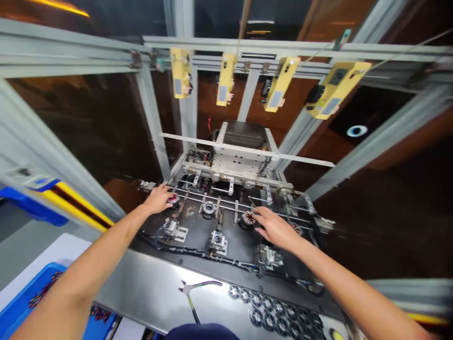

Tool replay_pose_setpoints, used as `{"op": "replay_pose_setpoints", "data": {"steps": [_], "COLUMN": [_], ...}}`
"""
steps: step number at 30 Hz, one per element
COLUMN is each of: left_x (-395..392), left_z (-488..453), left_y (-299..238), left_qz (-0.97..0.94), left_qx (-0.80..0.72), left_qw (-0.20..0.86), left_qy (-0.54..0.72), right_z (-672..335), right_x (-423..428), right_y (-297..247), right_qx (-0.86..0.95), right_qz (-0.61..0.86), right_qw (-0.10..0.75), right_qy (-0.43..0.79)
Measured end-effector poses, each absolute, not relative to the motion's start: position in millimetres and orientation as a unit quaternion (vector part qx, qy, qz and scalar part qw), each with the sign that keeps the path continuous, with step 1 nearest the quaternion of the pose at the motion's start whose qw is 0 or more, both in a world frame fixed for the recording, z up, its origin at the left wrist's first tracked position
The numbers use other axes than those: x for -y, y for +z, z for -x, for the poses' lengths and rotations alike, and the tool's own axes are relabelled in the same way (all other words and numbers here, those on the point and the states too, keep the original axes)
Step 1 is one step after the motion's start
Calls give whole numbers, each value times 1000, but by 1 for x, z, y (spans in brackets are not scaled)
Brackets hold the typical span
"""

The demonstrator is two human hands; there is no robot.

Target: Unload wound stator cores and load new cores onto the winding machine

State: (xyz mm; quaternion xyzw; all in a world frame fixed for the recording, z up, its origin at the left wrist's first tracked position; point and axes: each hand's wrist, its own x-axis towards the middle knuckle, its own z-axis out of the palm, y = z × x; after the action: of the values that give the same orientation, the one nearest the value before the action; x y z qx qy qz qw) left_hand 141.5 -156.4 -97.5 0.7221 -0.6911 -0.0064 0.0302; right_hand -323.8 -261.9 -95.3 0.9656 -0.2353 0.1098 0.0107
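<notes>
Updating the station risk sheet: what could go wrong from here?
Pinch: left hand and right hand are close to round parts on the machine; unexpected movement might catch either.
Cut: cutters lie open on the metal bench; a careless reach might nick someone.
Knock: rings sit beside them and might scatter.

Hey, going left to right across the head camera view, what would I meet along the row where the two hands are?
Left hand → red-topped round part → silver ring → copper-colored round part → right hand.
</notes>
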Motion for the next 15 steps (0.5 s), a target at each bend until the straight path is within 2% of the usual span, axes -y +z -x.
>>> {"op": "replay_pose_setpoints", "data": {"steps": [5,10,15], "left_x": [176,185,195], "left_z": [-166,-178,-183], "left_y": [-113,-122,-137], "left_qz": [-698,-683,-691], "left_qx": [716,729,719], "left_qw": [11,-14,-38], "left_qy": [-17,-38,-73], "right_z": [319,308,312], "right_x": [288,300,311], "right_y": [-114,-125,-139], "right_qx": [282,314,303], "right_qz": [-956,-947,-948], "right_qw": [-82,-63,-98], "right_qy": [18,-13,0]}}
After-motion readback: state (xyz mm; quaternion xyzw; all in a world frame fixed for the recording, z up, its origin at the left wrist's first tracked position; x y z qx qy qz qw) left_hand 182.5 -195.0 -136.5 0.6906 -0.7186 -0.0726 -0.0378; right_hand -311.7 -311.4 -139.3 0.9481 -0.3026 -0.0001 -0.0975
